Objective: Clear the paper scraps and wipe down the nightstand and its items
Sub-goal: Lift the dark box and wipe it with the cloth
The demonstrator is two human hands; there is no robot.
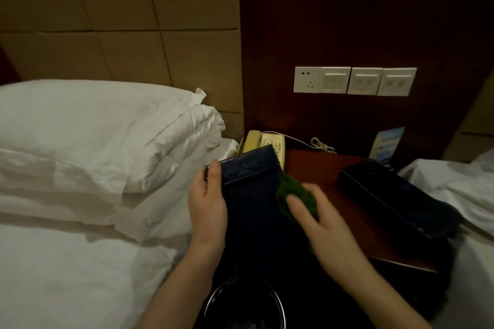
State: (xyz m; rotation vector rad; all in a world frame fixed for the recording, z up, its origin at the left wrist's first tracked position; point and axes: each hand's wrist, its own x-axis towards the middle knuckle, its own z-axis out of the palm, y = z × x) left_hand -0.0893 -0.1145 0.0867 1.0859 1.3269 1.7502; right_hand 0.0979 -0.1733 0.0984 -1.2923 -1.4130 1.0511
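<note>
Gripping a dark box [251,189] by its left side, the left hand [207,203] is curling thumb and fingers round the edge and holding it tilted above the front left corner of the nightstand [315,165]. Pressed against the box's right face, the right hand [320,222] is holding a bunched green cloth [294,195] under its fingers; the hand is blurred. On the reddish-brown top, a cream telephone [264,143] is sitting at the back left corner, its cord [320,145] trailing along the back edge. A long dark tray [395,195] is lying along the right edge, with a blue card [386,147] standing behind it. White switch plates [355,80] are sitting on the dark wood panel above. White pillows [93,136] are lying left of the nightstand, and a round bin [244,302] is standing below its front.
</note>
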